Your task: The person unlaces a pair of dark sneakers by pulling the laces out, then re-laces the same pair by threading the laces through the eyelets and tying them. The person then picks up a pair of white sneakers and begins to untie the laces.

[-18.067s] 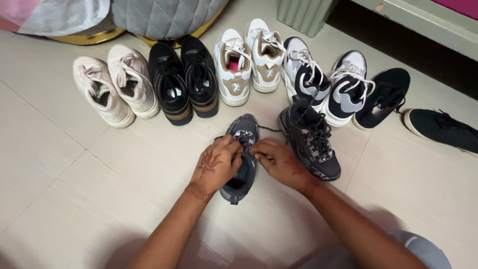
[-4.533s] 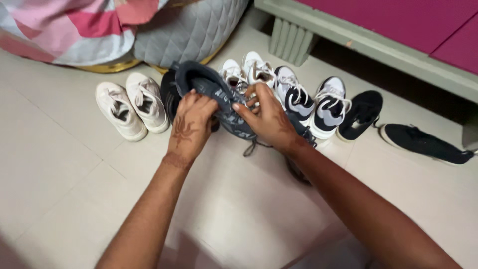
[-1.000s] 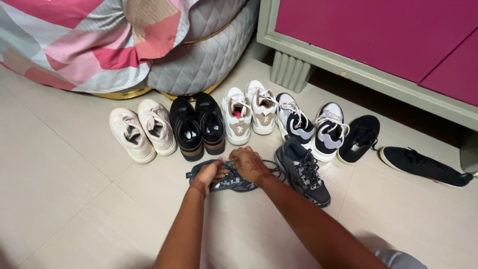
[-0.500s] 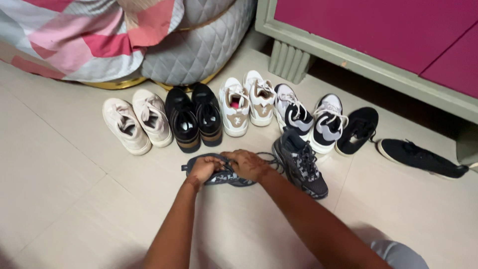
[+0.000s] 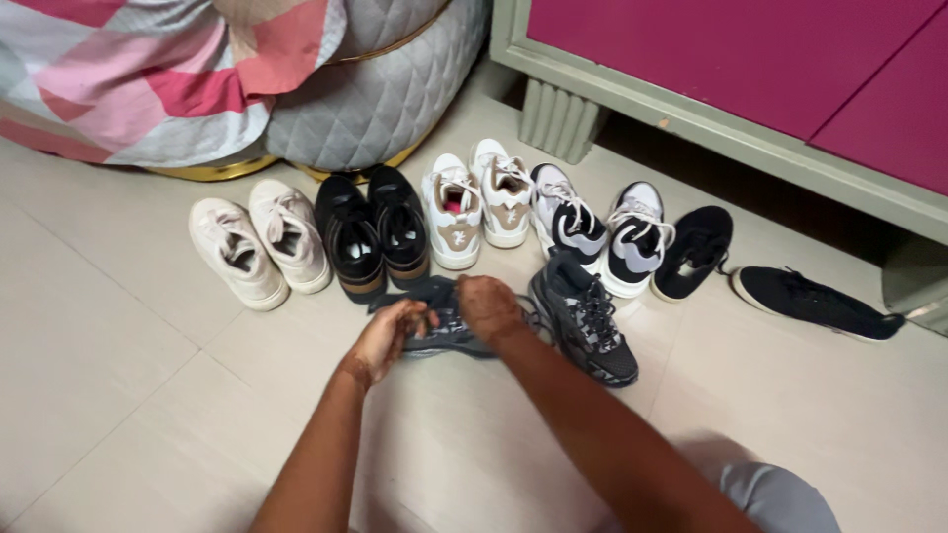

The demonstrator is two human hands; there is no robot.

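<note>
A: What's biggest in view?

B: A pink-fronted cabinet point(image 5: 750, 59) with a pale green frame along the top right, and a grey quilted pouffe point(image 5: 370, 89) with a patchwork cloth point(image 5: 138, 79) draped over it at top left. Everything else sits on the tiled floor point(image 5: 118, 395).

A: And the shoes?

B: They stand in a row in front of the pouffe and cabinet: a cream pair point(image 5: 262, 247), a black pair with tan soles point(image 5: 375, 237), a white and tan pair point(image 5: 474, 202), a grey, black and white pair point(image 5: 597, 232), then two black slip-on shoes point(image 5: 696, 252) point(image 5: 815, 301) set apart at the right. Just in front of that row lies one grey patterned trainer point(image 5: 585, 321) on its sole.

A: What are the hands on?

B: Its mate, the grey trainer point(image 5: 439, 326), lying on the floor just beside the first one, close to the black pair. The left hand point(image 5: 387, 336) curls its fingers point(image 5: 415, 316) around the heel end; the right hand point(image 5: 491, 308) closes over the lace area. Both are gripping the shoe.

A: How would it handle?

B: I'd judge it light, with a soft fabric upper that gives under the fingers and a stiffer sole. The loose laces point(image 5: 533, 321) could slip or snag, so the heel and the sole edge look like the firmest places to hold.
</note>
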